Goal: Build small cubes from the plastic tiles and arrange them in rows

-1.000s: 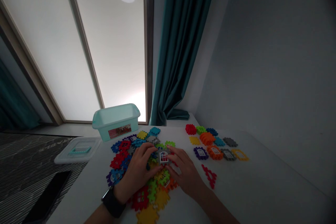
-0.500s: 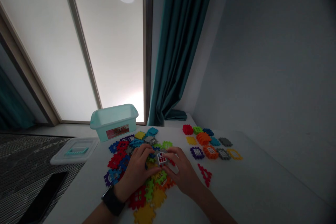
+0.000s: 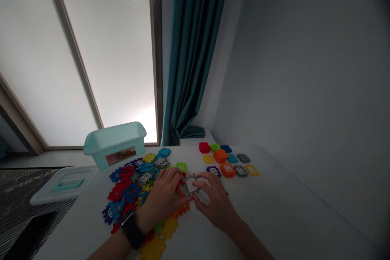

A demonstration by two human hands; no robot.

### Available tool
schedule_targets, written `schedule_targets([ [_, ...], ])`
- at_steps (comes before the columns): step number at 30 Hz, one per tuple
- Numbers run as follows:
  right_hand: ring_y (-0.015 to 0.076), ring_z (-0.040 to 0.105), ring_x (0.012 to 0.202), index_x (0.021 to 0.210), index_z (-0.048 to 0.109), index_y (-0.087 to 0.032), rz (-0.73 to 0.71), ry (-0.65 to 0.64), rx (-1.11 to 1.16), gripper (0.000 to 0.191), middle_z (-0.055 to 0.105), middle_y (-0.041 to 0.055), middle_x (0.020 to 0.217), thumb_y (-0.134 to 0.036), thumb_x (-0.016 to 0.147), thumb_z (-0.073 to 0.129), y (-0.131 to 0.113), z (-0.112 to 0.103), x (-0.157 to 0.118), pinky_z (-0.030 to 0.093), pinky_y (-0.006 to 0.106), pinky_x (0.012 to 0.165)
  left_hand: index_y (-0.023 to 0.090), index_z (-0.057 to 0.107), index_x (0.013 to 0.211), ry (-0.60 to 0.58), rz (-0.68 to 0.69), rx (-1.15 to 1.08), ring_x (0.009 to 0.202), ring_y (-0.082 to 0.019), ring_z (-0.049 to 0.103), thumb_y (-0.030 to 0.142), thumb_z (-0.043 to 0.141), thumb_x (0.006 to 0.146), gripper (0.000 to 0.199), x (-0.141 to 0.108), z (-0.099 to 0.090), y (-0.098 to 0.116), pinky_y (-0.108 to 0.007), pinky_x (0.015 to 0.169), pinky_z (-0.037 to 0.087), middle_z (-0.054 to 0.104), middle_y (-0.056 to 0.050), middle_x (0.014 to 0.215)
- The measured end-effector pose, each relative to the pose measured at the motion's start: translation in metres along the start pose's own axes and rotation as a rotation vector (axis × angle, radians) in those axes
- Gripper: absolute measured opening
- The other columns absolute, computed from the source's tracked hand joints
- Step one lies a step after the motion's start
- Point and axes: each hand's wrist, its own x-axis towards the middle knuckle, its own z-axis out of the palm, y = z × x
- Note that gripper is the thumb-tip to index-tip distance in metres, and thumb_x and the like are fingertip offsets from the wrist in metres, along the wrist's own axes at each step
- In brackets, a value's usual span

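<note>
1. Fingers [image 3: 173, 176] of the left hand [image 3: 160, 199] are pressed together and curled, with their tips at the left side of a grey window tile [image 3: 191, 184]. Fingers [image 3: 207, 178] of the right hand [image 3: 215, 201] are slightly spread, with their tips at the tile's right side. Whether the tile is gripped or only touched cannot be determined.
2. Tile position: the grey tile lies between both hands, near the middle of the white counter [image 3: 274, 211], just right of the main pile. A black wristwatch [image 3: 132, 229] is fitted to the left wrist.
3. Container: a translucent teal plastic bin [image 3: 115, 144] stands upright at the counter's far edge, toward the left corner. A printed label [image 3: 120, 155] is fixed to its front wall. Its interior is hidden from this viewing angle.
4. Lid: a translucent lid [image 3: 63, 185] with a teal handle lies flat just beyond the counter's left edge, off the bin.
5. Loose stock: a mixed pile of interlocking plastic tiles [image 3: 128, 187] spreads across the counter's left half, under and around the left hand.
6. Sorted stock: a separate group of coloured tiles [image 3: 225, 160] lies toward the far edge, right of the hands, well apart from the bin.
</note>
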Motion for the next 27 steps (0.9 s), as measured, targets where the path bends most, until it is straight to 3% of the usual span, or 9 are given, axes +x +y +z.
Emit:
schedule_targets([
  [7,0.0288,0.059,0.112,0.11,0.061,-0.024,0.062,0.018,-0.124,0.032,0.062,0.0105,0.117,-0.013,0.081,0.063,0.029,-0.02,-0.025,0.052,0.052,0.096,0.02,0.056,0.101,-0.092,0.054,0.009,0.103,-0.029,0.061,0.039,0.082,0.079,0.039,0.029,0.034,0.023,-0.046,0.093,0.047,0.063,-0.007,0.108],
  [13,0.0274,0.061,0.111,0.11,0.063,-0.024,0.138,0.076,-0.164,0.029,0.064,0.0103,0.114,-0.016,0.081,0.062,0.057,-0.034,-0.044,0.051,0.05,0.097,0.022,0.05,0.123,-0.072,0.061,-0.046,0.107,-0.029,0.06,0.033,0.07,0.087,0.042,0.042,0.059,0.039,-0.046,0.094,0.045,0.062,-0.009,0.117],
  [21,0.0261,0.063,0.107,0.107,0.067,-0.025,0.192,0.103,-0.213,0.025,0.067,0.0082,0.113,-0.022,0.083,0.063,0.119,-0.051,-0.07,0.053,0.048,0.095,0.024,0.059,0.11,-0.186,0.14,0.029,0.104,-0.029,0.059,0.024,0.064,0.087,0.023,0.032,0.08,0.03,-0.048,0.095,0.043,0.063,-0.008,0.113],
  [27,0.0285,0.058,0.114,0.105,0.07,-0.024,0.303,0.162,-0.28,0.022,0.068,0.0093,0.114,-0.028,0.086,0.06,0.164,-0.064,-0.077,0.049,0.052,0.1,0.023,0.061,0.104,-0.269,0.155,0.081,0.106,-0.03,0.059,0.021,0.063,0.087,0.017,0.03,0.08,0.026,-0.052,0.1,0.041,0.064,-0.008,0.11],
])
